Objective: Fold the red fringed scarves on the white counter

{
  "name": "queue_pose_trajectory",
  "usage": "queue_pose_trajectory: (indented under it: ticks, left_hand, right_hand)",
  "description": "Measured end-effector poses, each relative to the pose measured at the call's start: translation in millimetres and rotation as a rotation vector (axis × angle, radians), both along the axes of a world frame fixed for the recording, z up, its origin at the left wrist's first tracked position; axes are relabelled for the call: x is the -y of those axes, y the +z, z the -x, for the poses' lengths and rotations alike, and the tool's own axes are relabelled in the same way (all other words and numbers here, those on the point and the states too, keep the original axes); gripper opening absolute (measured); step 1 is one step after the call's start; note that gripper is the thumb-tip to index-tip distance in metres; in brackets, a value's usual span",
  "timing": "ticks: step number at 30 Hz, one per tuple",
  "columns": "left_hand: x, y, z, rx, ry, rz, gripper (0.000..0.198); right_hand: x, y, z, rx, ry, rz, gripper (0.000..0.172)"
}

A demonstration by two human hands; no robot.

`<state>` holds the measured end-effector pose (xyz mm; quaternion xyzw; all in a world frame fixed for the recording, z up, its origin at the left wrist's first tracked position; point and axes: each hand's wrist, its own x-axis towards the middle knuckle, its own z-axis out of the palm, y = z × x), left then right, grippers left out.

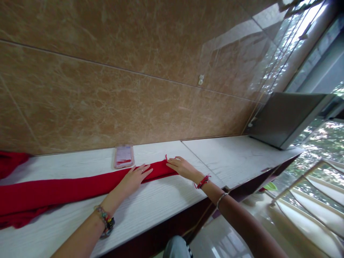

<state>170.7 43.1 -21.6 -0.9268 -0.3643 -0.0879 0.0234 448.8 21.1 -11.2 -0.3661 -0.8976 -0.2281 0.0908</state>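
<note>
A long red cloth (88, 187) lies folded lengthwise along the white countertop (150, 211), its wider part running out of view at the left. My left hand (134, 179) rests on the cloth with its fingers spread flat. At the narrow right end of the cloth is my right hand (182, 166), its fingers extended over the edge and close together, lying on the fabric. A short red thread sticks up beside the right fingertips. Neither hand is wrapped round the cloth.
A phone in a clear-edged case (124, 156) lies behind the cloth, near the brown tiled wall (107, 100). More red fabric (10, 163) is at the far left. A grey box-like appliance (287, 116) stands at the counter's right end, with a rack (298, 186) beyond.
</note>
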Motion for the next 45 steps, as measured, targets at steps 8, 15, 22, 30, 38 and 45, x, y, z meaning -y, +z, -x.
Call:
queue_pose_trajectory:
  ticks: [8,15,22,30,38,45]
  left_hand:
    - [-5,-6.7,0,0.005,-0.004,0.069,0.065]
    - [-5,-6.8,1,0.004,-0.017,0.035,0.066]
    - [-8,-4.4,-10,0.086,-0.035,-0.045,0.061]
    - [0,2.7,-11,-0.018,-0.057,0.1,0.056]
    - [8,6.8,-6,0.024,-0.071,0.121,0.049]
    - [9,7.7,-7,0.008,-0.065,0.144,0.045]
  right_hand:
    - [-3,3.5,-20,-0.085,-0.058,0.143,0.04]
    - [-3,29.8,-30,0.079,-0.112,0.071,0.025]
    - [12,31.2,-30,-0.058,-0.202,0.264,0.057]
    - [-17,34.3,19,-0.285,-0.169,0.405,0.043]
    - [-55,24.6,15,-0.102,-0.167,0.445,0.025]
    - [-61,35.8,-6,0.056,-0.221,0.457,0.034]
